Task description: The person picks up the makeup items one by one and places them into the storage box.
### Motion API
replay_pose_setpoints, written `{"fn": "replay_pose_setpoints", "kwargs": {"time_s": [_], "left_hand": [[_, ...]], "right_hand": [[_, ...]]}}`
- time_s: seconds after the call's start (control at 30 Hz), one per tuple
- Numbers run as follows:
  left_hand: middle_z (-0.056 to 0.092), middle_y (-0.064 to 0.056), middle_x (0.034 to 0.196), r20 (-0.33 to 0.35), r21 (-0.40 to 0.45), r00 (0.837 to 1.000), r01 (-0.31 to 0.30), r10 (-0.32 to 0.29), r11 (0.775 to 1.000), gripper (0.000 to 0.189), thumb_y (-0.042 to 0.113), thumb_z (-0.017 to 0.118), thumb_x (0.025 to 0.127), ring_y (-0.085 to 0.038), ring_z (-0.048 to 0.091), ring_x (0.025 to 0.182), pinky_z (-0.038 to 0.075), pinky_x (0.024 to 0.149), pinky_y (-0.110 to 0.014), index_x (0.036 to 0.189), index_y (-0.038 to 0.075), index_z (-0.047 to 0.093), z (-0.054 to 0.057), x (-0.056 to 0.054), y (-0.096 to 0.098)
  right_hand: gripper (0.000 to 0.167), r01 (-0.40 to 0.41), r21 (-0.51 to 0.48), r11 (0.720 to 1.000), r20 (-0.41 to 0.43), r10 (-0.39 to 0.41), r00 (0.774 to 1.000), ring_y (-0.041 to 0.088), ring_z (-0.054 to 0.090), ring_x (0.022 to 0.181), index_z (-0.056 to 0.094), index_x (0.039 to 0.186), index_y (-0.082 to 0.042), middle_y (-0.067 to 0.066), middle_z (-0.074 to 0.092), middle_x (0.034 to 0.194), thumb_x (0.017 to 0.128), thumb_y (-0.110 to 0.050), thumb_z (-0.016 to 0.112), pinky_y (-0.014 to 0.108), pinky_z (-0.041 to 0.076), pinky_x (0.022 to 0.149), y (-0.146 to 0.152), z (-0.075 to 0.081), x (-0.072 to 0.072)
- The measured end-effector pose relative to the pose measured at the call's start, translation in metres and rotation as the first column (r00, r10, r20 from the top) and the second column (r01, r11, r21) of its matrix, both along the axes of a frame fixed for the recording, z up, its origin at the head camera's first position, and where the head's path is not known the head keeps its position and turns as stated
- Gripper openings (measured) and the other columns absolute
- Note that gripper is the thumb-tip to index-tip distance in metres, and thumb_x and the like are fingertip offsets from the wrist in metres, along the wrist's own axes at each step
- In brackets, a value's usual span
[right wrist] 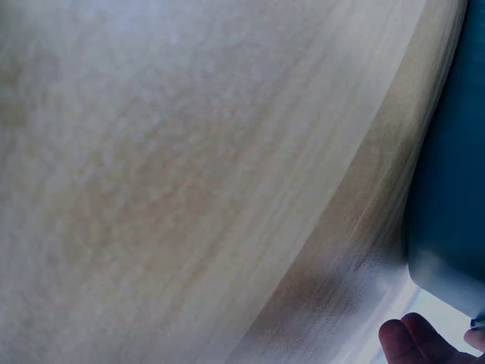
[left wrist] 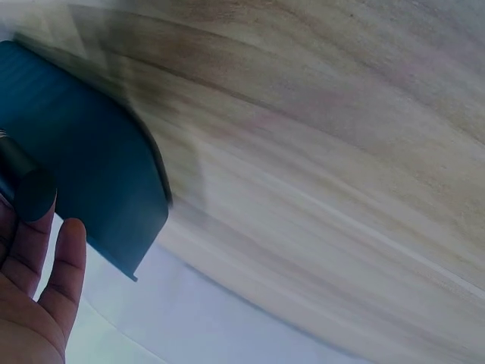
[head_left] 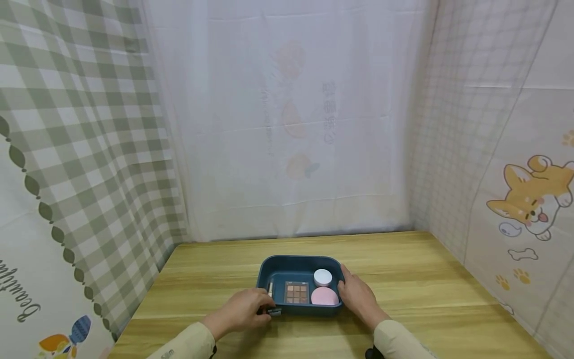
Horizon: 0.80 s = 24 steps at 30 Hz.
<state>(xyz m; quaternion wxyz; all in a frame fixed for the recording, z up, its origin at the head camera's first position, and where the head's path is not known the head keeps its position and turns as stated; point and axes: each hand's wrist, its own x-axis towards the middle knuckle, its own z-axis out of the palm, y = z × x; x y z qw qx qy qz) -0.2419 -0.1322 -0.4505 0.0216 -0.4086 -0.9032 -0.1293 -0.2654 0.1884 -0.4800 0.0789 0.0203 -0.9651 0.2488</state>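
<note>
A dark blue tray (head_left: 280,265) sits on the table. Inside it lie an eyeshadow palette (head_left: 296,292), a round white-lidded jar (head_left: 323,277), a pink rounded item (head_left: 325,296) and a slim pale stick (head_left: 270,289) along the left wall. My left hand (head_left: 244,309) is at the tray's front left corner, pinching a small dark cylindrical tube (head_left: 274,311), perhaps a lipstick, just outside the front wall. The tube's round end (left wrist: 35,195) faces the left wrist camera. At the tray's right wall, my right hand (head_left: 358,295) grips the rim; its fingers (right wrist: 413,339) show only partly.
The wooden table (head_left: 394,269) extends around the tray. A white curtain (head_left: 291,124) hangs behind it, a green checked cloth (head_left: 89,124) on the left and a cloth with a cartoon dog (head_left: 533,199) on the right.
</note>
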Motion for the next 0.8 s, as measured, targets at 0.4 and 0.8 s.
{"fn": "replay_pose_setpoints", "kwargs": {"time_s": [0.4,0.8], "left_hand": [[0.059,0.011,0.089,0.138,0.05,0.987,-0.096,0.088,0.994,0.018,0.016,0.073,0.091,0.001,0.051,0.074,0.049,0.066,-0.022,0.108,0.01,0.072,0.018,-0.015,0.005],[0.06,0.006,0.083,-0.013,0.023,0.982,-0.188,0.188,0.982,0.016,0.015,0.072,0.089,-0.003,0.053,0.07,0.05,0.063,-0.027,0.103,0.009,0.074,0.026,-0.028,0.021]], "right_hand": [[0.055,-0.004,0.002,1.0,-0.001,0.004,1.0,0.026,0.058,0.079,0.042,0.146,0.006,0.026,0.064,0.105,0.095,-0.013,0.051,0.048,0.049,0.073,0.0,0.001,0.0],[0.055,-0.002,-0.004,1.0,0.0,0.002,1.0,0.031,0.062,0.088,0.042,0.146,0.006,0.026,0.064,0.109,0.095,-0.013,0.051,0.051,0.05,0.077,0.002,-0.001,-0.001]]}}
